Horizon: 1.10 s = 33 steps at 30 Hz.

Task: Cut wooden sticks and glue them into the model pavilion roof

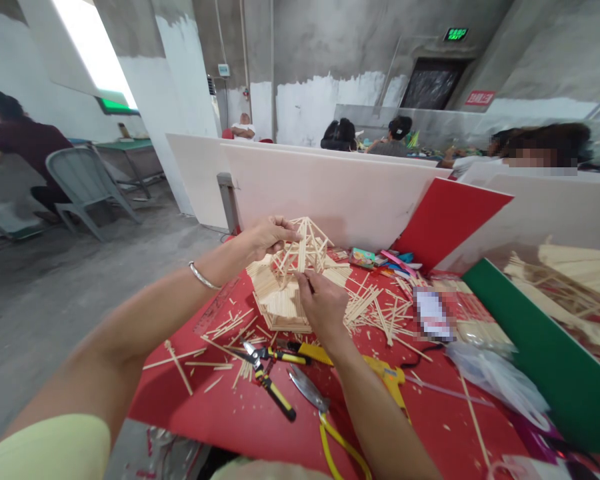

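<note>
Head view: the pale, slender-stick wooden lattice model with a peaked top (305,251) stands just beyond the right hand (325,305), next to the left hand's fingertips. It looks very light and probably stiff along each stick but fragile at the joints; the thicker lower framing seems a safer hold than the thin roof sticks. Its open ribs slope down from the peak, and a pale, slatted wooden base (283,301) spreads below it, left of the right hand. The left hand (279,237) pinches the model's upper left side between thumb and fingers. The right hand's thumb and forefinger come close together at its front; whether they grip a stick, I cannot tell. Loose pale wooden sticks (377,313) lie right of that hand, yellow-and-black-handled metal cutters (266,382) nearer the body, all on a red tabletop (200,407).
</note>
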Available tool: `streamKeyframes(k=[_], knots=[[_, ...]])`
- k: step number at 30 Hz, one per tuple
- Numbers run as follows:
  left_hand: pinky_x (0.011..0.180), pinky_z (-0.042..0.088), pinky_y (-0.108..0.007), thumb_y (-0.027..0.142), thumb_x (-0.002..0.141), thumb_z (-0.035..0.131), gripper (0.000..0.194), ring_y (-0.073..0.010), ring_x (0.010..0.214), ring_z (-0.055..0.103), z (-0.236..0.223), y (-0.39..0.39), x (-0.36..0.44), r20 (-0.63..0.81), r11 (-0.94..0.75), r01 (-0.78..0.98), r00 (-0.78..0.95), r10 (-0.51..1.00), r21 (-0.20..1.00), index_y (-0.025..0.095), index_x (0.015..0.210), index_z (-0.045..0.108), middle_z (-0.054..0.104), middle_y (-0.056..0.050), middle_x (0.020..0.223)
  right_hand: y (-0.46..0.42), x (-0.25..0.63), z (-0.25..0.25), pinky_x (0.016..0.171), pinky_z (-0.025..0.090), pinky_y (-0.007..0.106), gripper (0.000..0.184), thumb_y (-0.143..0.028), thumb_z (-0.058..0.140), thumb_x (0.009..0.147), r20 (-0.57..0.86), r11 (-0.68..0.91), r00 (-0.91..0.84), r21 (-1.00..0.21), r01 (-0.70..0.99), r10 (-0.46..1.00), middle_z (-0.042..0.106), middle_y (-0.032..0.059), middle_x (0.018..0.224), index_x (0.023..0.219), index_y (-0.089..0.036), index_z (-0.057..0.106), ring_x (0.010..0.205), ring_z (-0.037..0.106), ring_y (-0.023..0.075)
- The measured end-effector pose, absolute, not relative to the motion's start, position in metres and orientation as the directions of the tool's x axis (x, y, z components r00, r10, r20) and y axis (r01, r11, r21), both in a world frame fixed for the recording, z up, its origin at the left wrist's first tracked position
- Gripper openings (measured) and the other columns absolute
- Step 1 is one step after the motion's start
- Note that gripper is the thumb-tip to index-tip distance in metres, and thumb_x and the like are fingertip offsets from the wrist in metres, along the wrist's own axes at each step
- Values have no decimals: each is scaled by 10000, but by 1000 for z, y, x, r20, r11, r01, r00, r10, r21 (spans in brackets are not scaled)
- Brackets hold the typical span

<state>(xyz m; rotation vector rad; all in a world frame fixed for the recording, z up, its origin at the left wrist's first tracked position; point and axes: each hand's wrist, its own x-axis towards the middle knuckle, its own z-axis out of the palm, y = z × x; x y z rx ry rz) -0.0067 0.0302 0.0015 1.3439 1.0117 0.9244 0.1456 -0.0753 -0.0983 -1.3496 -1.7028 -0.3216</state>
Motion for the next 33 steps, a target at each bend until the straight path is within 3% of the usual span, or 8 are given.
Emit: streamKeyframes(k=[16, 33], knots=[[326, 145, -199, 119, 667, 830, 305, -26, 308, 383, 2, 27, -6, -47, 38, 36, 316, 948, 999, 178, 732, 537, 578, 51, 524, -76, 146, -99, 628, 350, 244, 295, -421, 516, 966, 768, 369, 8, -317, 874, 640, 747, 17, 788, 927, -211, 721, 677, 658, 128], [333, 134, -208, 126, 639, 847, 327, -25, 300, 356, 9, 19, -4, -53, 35, 63, 308, 950, 997, 183, 709, 533, 486, 88, 448, -78, 145, -97, 624, 367, 245, 302, -434, 520, 954, 766, 373, 22, -339, 864, 643, 743, 29, 774, 942, -214, 728, 687, 666, 137]])
